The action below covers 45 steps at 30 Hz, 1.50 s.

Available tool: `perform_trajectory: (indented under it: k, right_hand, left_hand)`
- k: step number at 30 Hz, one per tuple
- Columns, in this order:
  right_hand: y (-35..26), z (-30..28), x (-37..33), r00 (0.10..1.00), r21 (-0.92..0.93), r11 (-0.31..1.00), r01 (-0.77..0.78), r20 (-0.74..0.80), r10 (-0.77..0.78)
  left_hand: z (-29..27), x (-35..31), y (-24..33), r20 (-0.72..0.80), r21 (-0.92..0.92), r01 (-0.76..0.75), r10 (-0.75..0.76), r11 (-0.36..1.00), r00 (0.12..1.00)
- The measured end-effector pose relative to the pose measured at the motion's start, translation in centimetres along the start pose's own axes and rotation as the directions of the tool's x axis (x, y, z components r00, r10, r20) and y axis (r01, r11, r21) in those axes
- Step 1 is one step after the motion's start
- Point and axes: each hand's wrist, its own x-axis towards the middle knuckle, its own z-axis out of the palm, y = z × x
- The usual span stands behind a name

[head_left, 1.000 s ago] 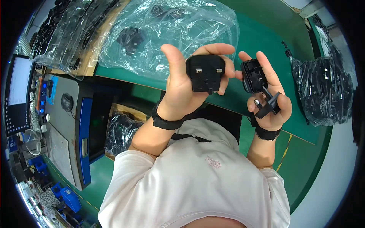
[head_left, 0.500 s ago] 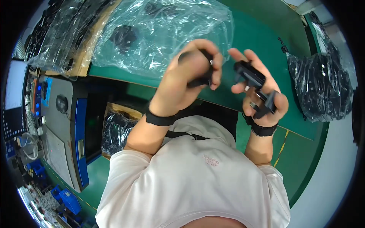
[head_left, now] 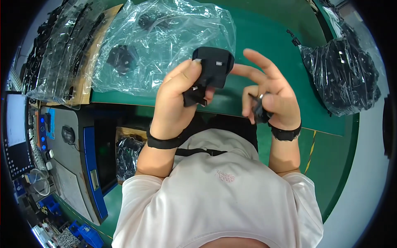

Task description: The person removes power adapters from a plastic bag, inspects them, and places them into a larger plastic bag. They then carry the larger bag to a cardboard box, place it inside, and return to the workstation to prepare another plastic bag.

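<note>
Head view, nearest first: a pale shirt fills the bottom, with black bands at both wrists. Above it, the left hand is closed on a black adapter, pinching its left side, the thumb lying over part of its face by one pin. A lower piece, also black, sits under the adapter in the same hand, its metal pins showing. The adapter is raised over the table's near edge, tilted slightly, its matt face toward the camera with two bright metal pins.

To its right, the right hand is half curled: thumb and bent fingers grip a dark small piece, partly hidden and blurred, while two fingers stretch toward the adapter. Whether one touches its edge, I cannot tell.

Below the table, left, a carton holds a black wrapped bundle. On the green table, a crumpled clear bag takes up the space behind the left hand, dark lumps visible through it. A wrapped bundle lies at right; bagged black parts lie on cardboard at left. Farther left are a mouse and a screen.
</note>
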Motion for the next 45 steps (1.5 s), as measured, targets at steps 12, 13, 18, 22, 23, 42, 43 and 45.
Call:
perform_trajectory:
  k: [12,13,18,22,23,42,43,45]
  right_hand:
    - [2.1,-1.0,0.4,0.935,0.548,0.836,0.040,-0.315,0.162]
    - [1.9,-0.4,0.4,0.941,0.474,0.878,0.068,-0.324,0.102]
    - [1.1,0.3,0.2,0.957,0.256,0.963,0.089,-0.291,-0.011]
    - [1.1,0.6,0.0,0.968,0.214,0.975,0.067,-0.252,-0.011]
    - [1.2,0.8,0.0,0.969,0.180,0.980,0.081,-0.246,-0.035]
    - [1.4,2.7,1.9,0.942,-0.422,0.904,0.060,-0.277,-0.192]
    - [1.3,2.7,1.8,0.940,-0.422,0.905,0.059,-0.281,-0.193]
    - [1.0,2.7,1.5,0.942,-0.375,0.927,0.016,-0.304,-0.139]
  left_hand:
    - [-0.6,-0.8,-0.2,0.030,-0.170,0.063,-0.059,0.983,0.998]
    - [-0.7,-0.8,-0.3,0.027,-0.170,0.060,-0.056,0.984,0.998]
    - [-0.6,-1.0,-0.2,-0.022,-0.114,0.012,-0.015,0.993,1.000]
    - [-0.5,-1.2,-0.2,-0.005,-0.131,0.023,-0.024,0.991,1.000]
    - [-0.5,-1.2,-0.3,0.006,-0.126,0.025,-0.025,0.992,1.000]
    - [0.3,-1.6,-2.1,0.041,0.185,-0.194,0.190,0.963,0.981]
    - [0.5,-1.5,-2.2,0.043,0.185,-0.191,0.186,0.964,0.982]
    - [0.7,-1.3,-2.3,0.048,0.042,-0.157,0.155,0.987,0.987]
